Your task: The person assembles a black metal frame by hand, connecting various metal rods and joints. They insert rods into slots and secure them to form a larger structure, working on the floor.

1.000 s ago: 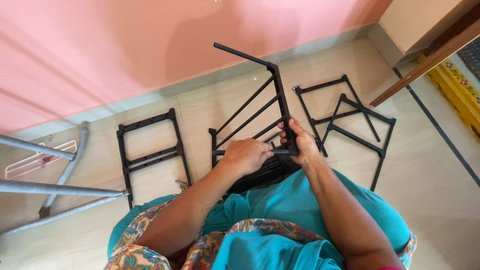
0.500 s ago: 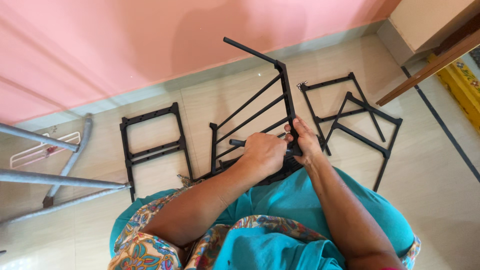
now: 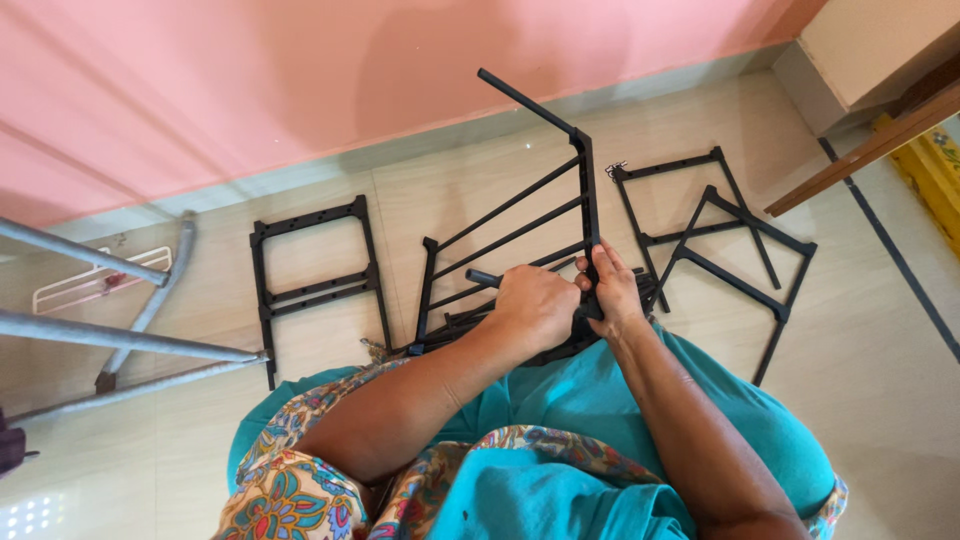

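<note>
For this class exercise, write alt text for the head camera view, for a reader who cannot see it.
Seen from above, a seated person's left hand and right hand grip a partly assembled black metal rack frame on a beige tiled floor. Separate black frame pieces lie either side, below a pink wall.

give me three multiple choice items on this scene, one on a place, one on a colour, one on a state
1. Where does the separate ladder-like frame lie?
A. flat on the floor left of the hands
B. leaning on the wall
C. on the person's lap

2. What colour is the wall?
A. white
B. pink
C. green

3. What is the left hand doing?
A. resting open on the floor
B. hanging free
C. closed around a black rod

Answers:
1 A, it lies flat on the tiles.
2 B, the wall behind is pink.
3 C, the fingers wrap the rod by the upright rack frame, which the right hand grips.
</note>
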